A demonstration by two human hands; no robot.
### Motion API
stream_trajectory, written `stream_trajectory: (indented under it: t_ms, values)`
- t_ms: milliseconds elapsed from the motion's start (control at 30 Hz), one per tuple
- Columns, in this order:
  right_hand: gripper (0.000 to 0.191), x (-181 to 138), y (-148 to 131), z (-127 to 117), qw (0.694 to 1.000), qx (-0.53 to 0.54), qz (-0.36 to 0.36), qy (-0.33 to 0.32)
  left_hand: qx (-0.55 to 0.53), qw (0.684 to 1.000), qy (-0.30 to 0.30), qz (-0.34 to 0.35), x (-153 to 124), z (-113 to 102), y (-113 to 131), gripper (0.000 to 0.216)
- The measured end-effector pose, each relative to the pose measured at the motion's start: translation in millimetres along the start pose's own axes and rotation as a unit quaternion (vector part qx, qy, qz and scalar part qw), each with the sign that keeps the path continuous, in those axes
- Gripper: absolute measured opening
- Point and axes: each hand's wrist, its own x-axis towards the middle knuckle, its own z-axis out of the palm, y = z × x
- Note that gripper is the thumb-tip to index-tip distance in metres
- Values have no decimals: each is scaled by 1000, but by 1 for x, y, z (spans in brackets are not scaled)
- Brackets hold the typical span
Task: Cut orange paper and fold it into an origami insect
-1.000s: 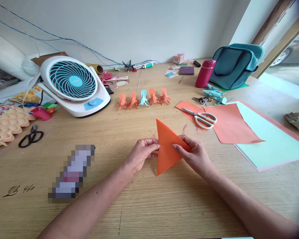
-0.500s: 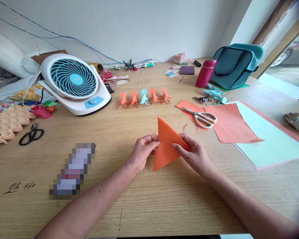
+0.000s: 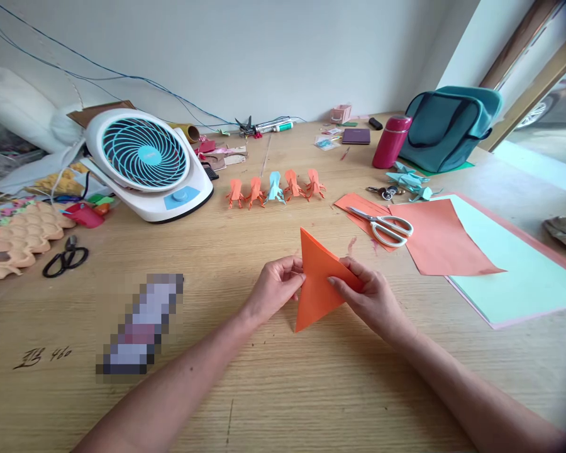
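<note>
While I hold the orange folded paper triangle (image 3: 317, 283) up off the light wooden tabletop (image 3: 283, 384), the thing to get right, as I judge it, is keeping the two layers' edges matched and pinching close to the fold, so the sheet does not slip or skew between my fingers. My left hand (image 3: 272, 290) is closed on the triangle's left edge, thumb in front and the other fingers curled behind it, with no gap I can see between pads and paper. My right hand (image 3: 370, 296) grips the right corner the same way, its forefinger lying flat across the front face and its thumb hidden behind. The triangle stands nearly upright between both sets of fingertips, one point above them and one below, clear of the wood. Beyond my right fingers lie white-handled scissors (image 3: 384, 224) on a flat orange paper sheet (image 3: 441, 242); beyond my left fingers stands a row of small folded paper figures (image 3: 274, 187).
</note>
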Motion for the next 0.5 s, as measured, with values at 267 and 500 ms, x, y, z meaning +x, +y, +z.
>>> stream_trajectory:
  t_ms: [267, 500]
  values:
    - [36, 5, -1, -9, 985, -43, -135, 104, -35, 998, 49, -34, 7, -10, -7, 15]
    - [44, 3, -7, -8, 868, -355, -336, 90, -102, 990, 36, -87, 9, -11, -8, 30]
